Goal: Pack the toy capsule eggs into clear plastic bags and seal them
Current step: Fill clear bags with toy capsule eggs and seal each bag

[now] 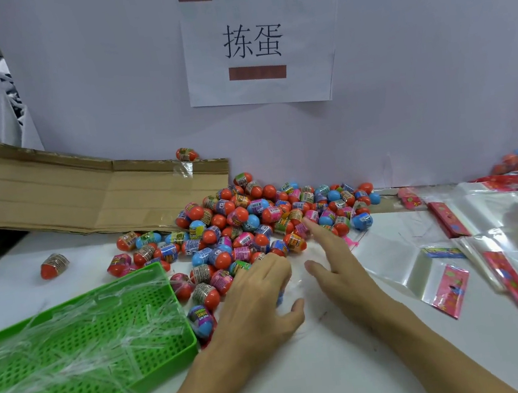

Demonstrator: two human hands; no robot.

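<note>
A big heap of toy capsule eggs [253,216], mostly orange, blue and pink, lies on the white table against the back wall. My left hand [257,297] sits at the heap's near edge. Its fingers and thumb curl round a crinkled clear plastic bag [295,278], and a bit of blue shows under the fingers. My right hand [334,262] is just to the right with straight fingers. Its index finger points into the eggs and holds nothing.
A green perforated tray [99,289] with clear plastic strips in it fills the near left. Flattened cardboard [55,195] leans at the back left. One egg [52,265] lies alone to the left. Clear bags with red header cards [500,232] are spread out on the right.
</note>
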